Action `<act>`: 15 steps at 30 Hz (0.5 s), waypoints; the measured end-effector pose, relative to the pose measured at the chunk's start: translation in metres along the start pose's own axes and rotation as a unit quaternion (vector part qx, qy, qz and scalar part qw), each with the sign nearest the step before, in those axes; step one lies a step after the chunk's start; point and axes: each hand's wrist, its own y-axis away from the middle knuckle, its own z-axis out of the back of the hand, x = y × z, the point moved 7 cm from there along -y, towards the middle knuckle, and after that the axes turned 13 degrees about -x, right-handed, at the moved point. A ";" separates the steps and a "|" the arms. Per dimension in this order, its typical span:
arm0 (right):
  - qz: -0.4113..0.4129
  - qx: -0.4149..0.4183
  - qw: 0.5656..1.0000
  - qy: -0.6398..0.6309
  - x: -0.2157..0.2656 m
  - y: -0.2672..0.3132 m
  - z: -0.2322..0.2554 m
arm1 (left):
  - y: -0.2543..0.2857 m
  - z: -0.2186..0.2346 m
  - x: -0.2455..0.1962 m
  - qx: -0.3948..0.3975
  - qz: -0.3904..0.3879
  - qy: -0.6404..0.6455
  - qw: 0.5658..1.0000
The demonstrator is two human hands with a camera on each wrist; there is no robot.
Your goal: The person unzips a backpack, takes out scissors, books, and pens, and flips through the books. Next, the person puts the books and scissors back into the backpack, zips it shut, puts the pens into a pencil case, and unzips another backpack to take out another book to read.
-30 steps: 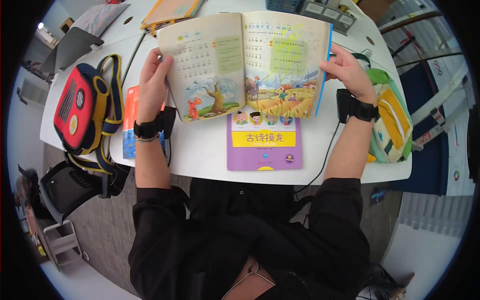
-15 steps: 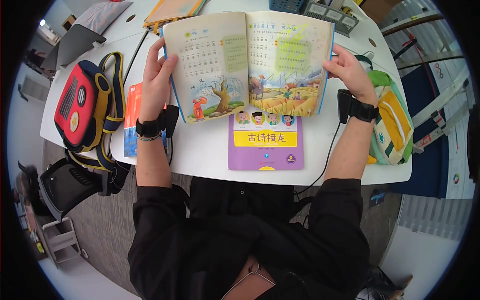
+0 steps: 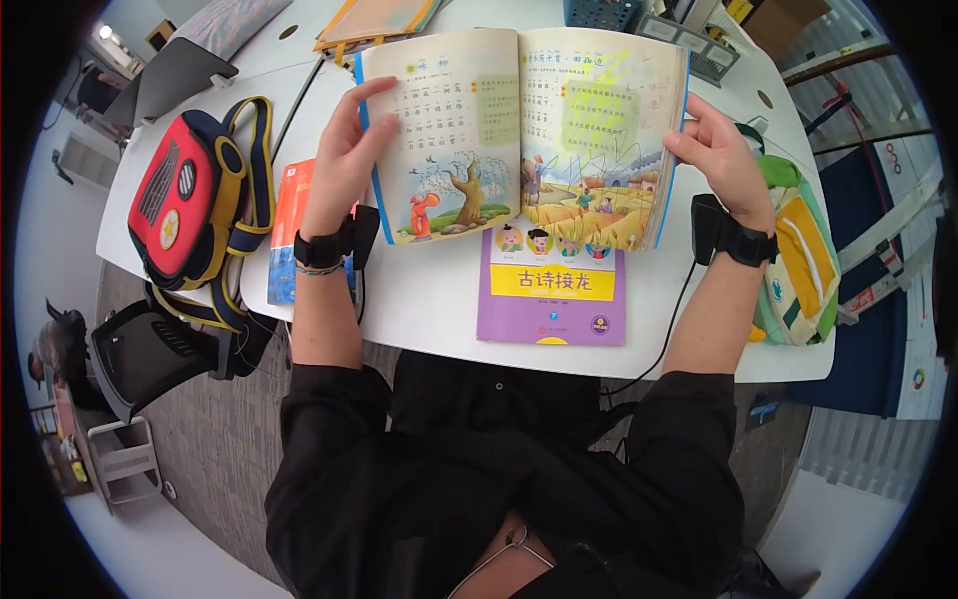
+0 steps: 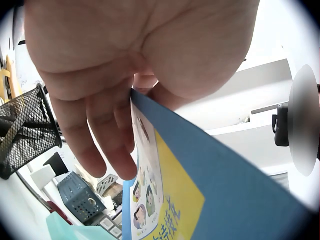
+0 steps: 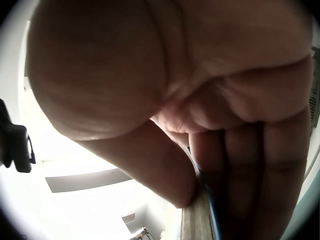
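Note:
An open picture book (image 3: 449,135) with blue cover edges is held up over the table, illustrated pages facing me. My left hand (image 3: 351,150) grips its left edge. The thumb lies over the page margin, and the index finger reaches onto the page higher up. In the left wrist view other fingers (image 4: 102,135) lie along the outside of the blue cover (image 4: 200,155). At the right edge my right hand (image 3: 726,165) pinches the page block, thumb in front and fingers behind the cover. A purple book (image 3: 552,317) lies flat below, its top hidden behind the open one.
On the table's left are a red backpack (image 3: 180,205) and an orange-and-blue book (image 3: 289,235) partly behind my left forearm. A green and yellow bag (image 3: 798,260) stands at the right. Farther back are a blue basket (image 3: 599,12) and a grey organizer (image 3: 699,50).
The left page, tilted and blurred at first, has settled flatter, and the blue cover edge shows beside it. My left index finger has come onto the page. The whole scene has shifted rightward in view.

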 end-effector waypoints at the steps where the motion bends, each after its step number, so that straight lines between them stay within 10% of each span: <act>1: 0.003 0.001 1.000 -0.006 0.004 0.001 -0.005 | 0.002 -0.003 -0.002 -0.003 -0.007 -0.024 1.000; 15: -0.027 -0.026 0.999 0.016 -0.013 -0.005 0.002 | -0.005 0.021 0.020 0.007 0.101 -0.173 0.980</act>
